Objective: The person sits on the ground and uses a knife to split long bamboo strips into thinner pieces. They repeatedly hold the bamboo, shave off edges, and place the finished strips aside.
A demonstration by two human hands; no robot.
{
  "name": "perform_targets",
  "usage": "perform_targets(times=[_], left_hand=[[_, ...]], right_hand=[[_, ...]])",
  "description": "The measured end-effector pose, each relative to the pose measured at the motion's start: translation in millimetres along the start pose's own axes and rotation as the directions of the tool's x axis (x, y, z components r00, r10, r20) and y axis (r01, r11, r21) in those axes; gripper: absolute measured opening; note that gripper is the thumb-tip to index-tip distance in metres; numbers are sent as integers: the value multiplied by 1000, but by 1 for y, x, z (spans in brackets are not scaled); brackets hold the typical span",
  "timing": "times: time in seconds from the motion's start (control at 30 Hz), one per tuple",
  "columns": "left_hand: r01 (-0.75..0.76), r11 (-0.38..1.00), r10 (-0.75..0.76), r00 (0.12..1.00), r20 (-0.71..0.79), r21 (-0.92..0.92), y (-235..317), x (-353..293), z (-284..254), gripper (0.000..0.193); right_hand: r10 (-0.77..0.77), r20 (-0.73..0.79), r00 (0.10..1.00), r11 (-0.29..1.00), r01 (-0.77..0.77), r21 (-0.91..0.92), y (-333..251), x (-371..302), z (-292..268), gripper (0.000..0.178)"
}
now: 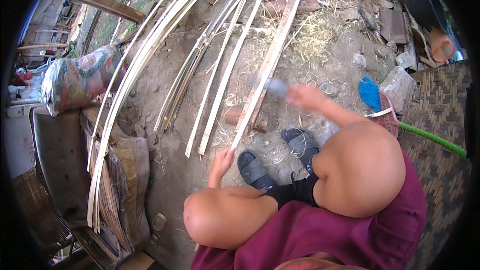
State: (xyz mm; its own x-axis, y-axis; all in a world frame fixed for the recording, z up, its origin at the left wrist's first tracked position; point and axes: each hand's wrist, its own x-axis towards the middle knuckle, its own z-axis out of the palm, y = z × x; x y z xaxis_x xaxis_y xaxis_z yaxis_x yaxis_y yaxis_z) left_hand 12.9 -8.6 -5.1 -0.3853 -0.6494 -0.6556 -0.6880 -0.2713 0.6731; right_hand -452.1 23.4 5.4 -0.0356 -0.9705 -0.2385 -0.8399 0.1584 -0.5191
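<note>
My left hand [221, 164] is closed round the near end of a long pale bamboo strip [241, 131], just in front of my left foot. The strip runs away from me along a narrow wooden board [276, 52]. My right hand [305, 97] is smeared by motion but appears wrapped round a knife [275, 86], whose greyish blade points left at the strip. Blur hides the blade's edge, and I cannot tell whether it touches the strip. Two more pale strips [227, 77] lie on the ground left of the board.
Bundled strips [132, 72] lean over a worn padded seat [127, 170] at left, beside a stuffed sack [82, 77]. Darker strips [187, 70] lie nearer the middle. Shavings [312, 37] litter the far ground. At right are a blue-bristled broom [370, 94] and a woven mat [435, 115].
</note>
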Motion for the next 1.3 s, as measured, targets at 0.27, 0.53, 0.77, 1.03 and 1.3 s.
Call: perform_targets(times=[0.27,0.53,0.77,1.03,1.3], left_hand=[[-44,989,35,997,-66,-143,69,25,27,46],[164,981,-166,986,-9,-104,-8,-29,-2,42],[-77,989,71,996,-55,-124,30,18,25,42],[-208,957,251,943,-220,200,28,18,37,32],[-144,788,312,932,-185,599,65,11,37,34]], right_hand=[[-289,-122,949,955,295,28,10,4,14,40],[70,-237,969,997,-58,57,61,23,2,43],[-94,-74,993,994,89,-70,91,9,12,50],[120,-189,975,976,-80,205,26,-5,-10,42],[150,-385,911,988,-126,87,86,-11,12,43]])
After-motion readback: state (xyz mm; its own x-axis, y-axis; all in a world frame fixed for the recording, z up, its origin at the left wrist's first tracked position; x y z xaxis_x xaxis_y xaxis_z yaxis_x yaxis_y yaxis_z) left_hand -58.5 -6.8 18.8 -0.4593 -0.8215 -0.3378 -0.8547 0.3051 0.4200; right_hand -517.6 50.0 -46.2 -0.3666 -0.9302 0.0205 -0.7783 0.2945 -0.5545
